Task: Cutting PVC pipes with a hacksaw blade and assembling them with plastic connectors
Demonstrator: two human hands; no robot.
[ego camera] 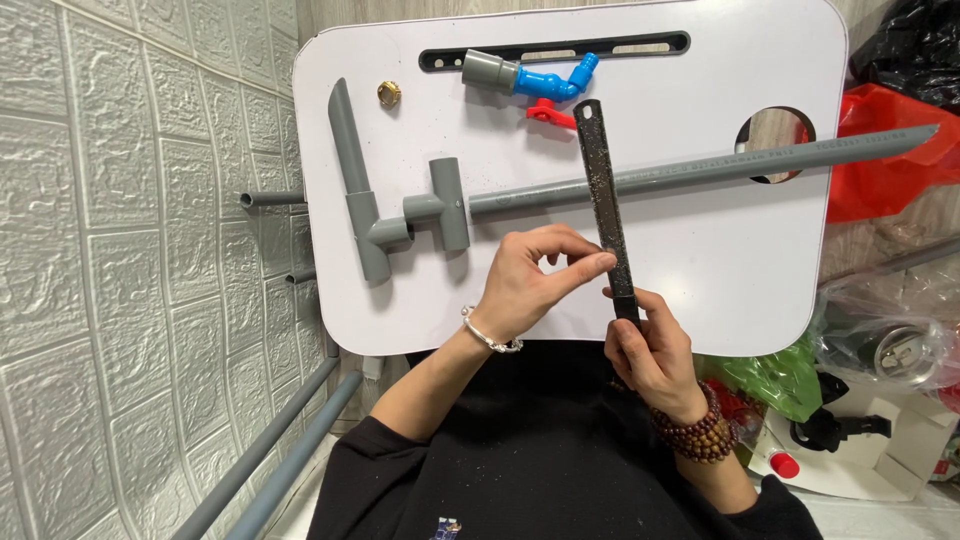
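Dark gritty file (604, 200) held upright over worktop (700, 260) near edge: right hand (655, 355) fingers clenched round handle for control, left hand (530, 285) fingertips pinching mid-blade to steady it. Long grey pipe (700, 170) lying across behind, tee assembly (410, 215) parked toward left edge.

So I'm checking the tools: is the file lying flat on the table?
No, the right hand holds the file by its handle.

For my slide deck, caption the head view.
Right hand holds a file, left hand pinching it, above pipes.
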